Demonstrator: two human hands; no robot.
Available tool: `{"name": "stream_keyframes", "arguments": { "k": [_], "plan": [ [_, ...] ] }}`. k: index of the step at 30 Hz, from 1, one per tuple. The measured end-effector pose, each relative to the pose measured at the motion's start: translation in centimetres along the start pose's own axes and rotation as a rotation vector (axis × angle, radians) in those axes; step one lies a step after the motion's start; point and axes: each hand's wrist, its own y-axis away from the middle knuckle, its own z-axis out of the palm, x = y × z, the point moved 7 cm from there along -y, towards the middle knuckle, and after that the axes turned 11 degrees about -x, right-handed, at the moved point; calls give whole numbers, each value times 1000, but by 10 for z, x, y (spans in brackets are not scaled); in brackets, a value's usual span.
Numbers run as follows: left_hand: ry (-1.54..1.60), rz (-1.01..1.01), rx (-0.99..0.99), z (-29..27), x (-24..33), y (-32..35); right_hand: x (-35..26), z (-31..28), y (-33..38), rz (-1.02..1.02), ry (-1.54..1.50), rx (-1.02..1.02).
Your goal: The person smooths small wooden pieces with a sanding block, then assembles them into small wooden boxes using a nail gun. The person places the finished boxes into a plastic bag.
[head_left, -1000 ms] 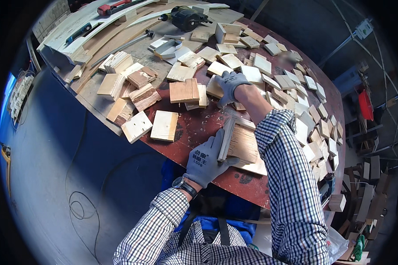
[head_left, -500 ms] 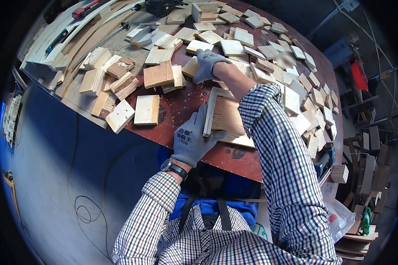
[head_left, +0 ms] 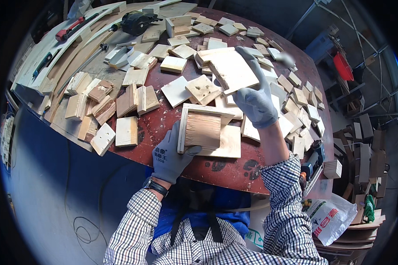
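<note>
Holding entry — left hand [head_left: 170, 154], grey-gloved, closed around the near corner of a small open wooden box frame [head_left: 202, 129] that stands on a flat plywood base [head_left: 225, 143] at the near edge of the red-brown round table [head_left: 234, 170].

Right hand [head_left: 255, 99], also gloved, gripping a square plywood panel [head_left: 232, 70], raised and tilted above the table, up and to the right of the frame and apart from it.

Risks, as judged:
- Panel is pinched along one edge only; a loose grip could let it tip and drop onto the cut wooden blocks [head_left: 296, 95] scattered beneath.
- Frame sits close to the table edge; a push from the panel could slide it and its base off toward the person's lap.
- Frame walls look thin — a skewed panel could knock them out of square.

Position: frame directly against the left palm and fingers; panel in the right hand, just above the pile behind the frame.
</note>
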Motion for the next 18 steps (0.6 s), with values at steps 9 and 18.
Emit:
{"name": "stream_keyframes", "arguments": {
  "k": [9, 18],
  "plan": [
    [-9, 23, 10, -3, 2, -3, -3, 32, 142, 144, 241, 479],
    [-81, 58, 35, 0, -8, 0, 55, 78, 135, 134, 877, 345]
  ]
}}
